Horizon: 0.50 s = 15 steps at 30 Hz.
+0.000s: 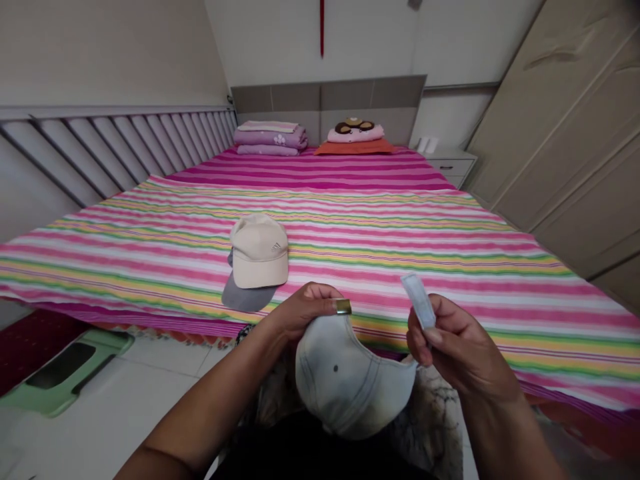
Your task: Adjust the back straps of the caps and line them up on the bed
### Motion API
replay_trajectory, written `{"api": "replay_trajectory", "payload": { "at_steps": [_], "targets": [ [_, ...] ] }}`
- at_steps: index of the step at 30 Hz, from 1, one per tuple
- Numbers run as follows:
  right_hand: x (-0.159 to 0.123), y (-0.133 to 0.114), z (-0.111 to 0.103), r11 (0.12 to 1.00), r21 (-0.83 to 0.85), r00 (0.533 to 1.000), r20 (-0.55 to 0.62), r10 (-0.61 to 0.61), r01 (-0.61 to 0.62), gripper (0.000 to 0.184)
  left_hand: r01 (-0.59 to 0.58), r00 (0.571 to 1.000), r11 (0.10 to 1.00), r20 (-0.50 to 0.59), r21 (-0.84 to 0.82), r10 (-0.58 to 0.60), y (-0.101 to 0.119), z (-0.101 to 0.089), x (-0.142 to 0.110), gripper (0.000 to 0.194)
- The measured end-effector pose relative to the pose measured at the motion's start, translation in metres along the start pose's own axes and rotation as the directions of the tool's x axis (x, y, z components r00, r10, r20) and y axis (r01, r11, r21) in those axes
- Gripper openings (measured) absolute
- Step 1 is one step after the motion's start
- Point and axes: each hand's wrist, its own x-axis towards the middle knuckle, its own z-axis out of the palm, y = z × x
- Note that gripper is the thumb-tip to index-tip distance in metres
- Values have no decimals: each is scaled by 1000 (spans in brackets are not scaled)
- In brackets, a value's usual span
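A pale blue-grey cap (345,383) rests over my lap, its back opening towards the bed. My left hand (313,303) pinches the cap's edge beside a brass-coloured buckle (343,307). Between the thumb and fingers of my right hand (447,340) is the cap's loose strap (419,300), its free end pointing up and to the left. Strap and buckle are apart. On the bed ahead lies a beige cap (260,250) with a small dark logo, partly covering a grey cap (247,295) under it.
The bed (350,233) has a striped cover. Folded purple bedding (270,139) and an orange pillow (353,147) lie by the headboard (325,100). A green plastic stool (65,373) stands on the floor at left. A white nightstand (450,165) is at far right, near the wardrobe (565,133).
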Motion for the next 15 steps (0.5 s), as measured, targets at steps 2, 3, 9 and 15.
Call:
{"api": "replay_trajectory", "payload": {
  "at_steps": [2,3,9,15],
  "targets": [
    [0,-4,6,1000,-19,1000,0,11,-11,20,-29,999,999,39,-31,30,5,1,-3,29],
    [0,-5,9,999,-34,1000,-2,23,-23,20,-35,997,999,67,-27,36,7,1,-4,28],
    [6,4,25,990,-112,997,-25,79,-81,20,10,991,1000,135,21,-13,20,2,-7,22],
    [14,15,37,990,-35,987,-83,135,-138,24,18,998,996,51,89,-23,30,4,-8,16]
  ]
}}
